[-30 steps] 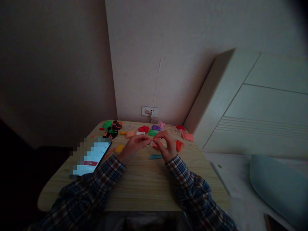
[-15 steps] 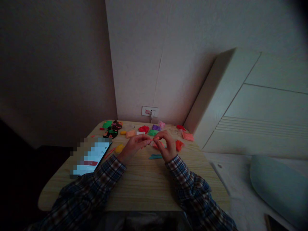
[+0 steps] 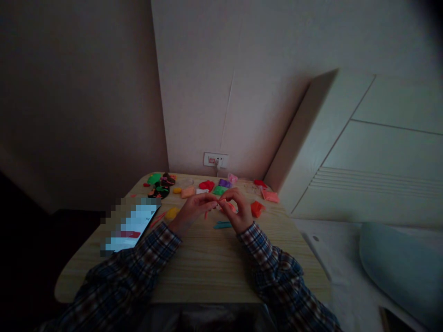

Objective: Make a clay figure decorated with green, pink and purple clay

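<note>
My left hand [image 3: 194, 210] is closed in a pinch above the wooden table, holding a thin strip of pinkish-red modelling clay [image 3: 206, 215] whose end hangs below the fingers. Fingertip to fingertip with it, my right hand [image 3: 239, 212] also pinches, at the strip's other end; the fingers hide most of the piece there. Behind the right hand lies a pinkish-red clay packet [image 3: 228, 206], partly covered. Just below the hands rest light-blue flat tools [image 3: 222, 225]. A yellow lump of clay [image 3: 172, 213] sits beside my left wrist.
A tablet-like screen [image 3: 133, 226], partly blurred out, lies at the left. Along the back are dark and green clay shapes [image 3: 161, 188], a peach packet [image 3: 188, 192], a green packet [image 3: 220, 190] and a purple packet [image 3: 224, 183]. An orange-red packet [image 3: 257, 209] lies at the right.
My right fingertips have moved slightly left, closer against the left ones. The strip's end now hangs visibly under my left fingers.
</note>
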Demonstrator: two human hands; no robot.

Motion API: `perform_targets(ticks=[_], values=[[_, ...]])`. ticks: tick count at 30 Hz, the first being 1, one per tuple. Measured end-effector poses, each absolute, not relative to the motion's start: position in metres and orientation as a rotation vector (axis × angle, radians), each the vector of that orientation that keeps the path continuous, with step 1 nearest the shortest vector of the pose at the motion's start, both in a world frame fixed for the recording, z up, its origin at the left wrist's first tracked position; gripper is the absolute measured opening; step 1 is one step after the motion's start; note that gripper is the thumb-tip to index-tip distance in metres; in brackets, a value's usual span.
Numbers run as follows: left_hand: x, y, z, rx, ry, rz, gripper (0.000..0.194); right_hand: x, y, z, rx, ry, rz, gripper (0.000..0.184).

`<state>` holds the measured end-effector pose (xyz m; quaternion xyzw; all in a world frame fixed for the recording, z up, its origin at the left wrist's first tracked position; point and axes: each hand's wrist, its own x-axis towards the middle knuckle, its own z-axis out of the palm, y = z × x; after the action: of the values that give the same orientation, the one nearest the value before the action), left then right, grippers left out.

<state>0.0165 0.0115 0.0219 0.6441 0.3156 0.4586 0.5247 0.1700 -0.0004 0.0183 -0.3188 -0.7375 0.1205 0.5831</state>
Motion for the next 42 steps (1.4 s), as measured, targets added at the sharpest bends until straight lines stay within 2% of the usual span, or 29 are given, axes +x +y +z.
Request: perform_targets(ticks=[42], values=[[0.0160, 0.0102, 0.0232, 1.510, 0.745, 1.065, 0.018, 0.1702, -0.0003, 0.0184, -0.751, -1.715, 0.295, 0.008]])
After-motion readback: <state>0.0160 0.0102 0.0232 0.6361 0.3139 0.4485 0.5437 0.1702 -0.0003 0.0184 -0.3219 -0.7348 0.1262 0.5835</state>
